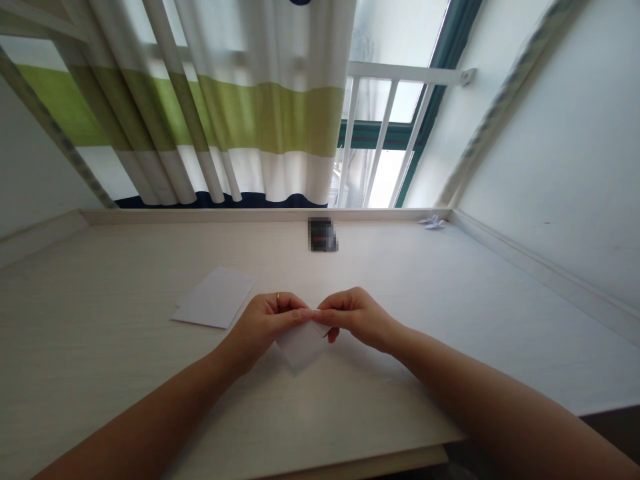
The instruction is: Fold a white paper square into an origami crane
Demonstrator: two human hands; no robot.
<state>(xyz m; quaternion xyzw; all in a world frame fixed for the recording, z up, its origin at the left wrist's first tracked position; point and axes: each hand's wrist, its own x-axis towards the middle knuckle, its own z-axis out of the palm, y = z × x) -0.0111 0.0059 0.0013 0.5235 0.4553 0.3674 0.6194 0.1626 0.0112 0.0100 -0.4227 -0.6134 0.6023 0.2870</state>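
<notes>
Between my two hands is a small white sheet of paper [300, 348], with a folded flap at its right side. My left hand [273, 320] pinches its upper edge between thumb and fingers; a gold ring sits on one finger. Thumb to thumb with it, my right hand [357, 317] grips the paper's upper right corner. The sheet's lower corner points toward me, just above the table. To the left of my left hand lies a stack of white paper [215, 297], its sheets slightly askew.
A dark pixelated object [321, 235] lies near the back edge of the pale tabletop [125, 347]. Folded white paper pieces [433, 222] rest in the far right corner. Behind the raised rim [225, 215] hang striped curtains [280, 113] beside a white railing [383, 107]. A wall rises at right.
</notes>
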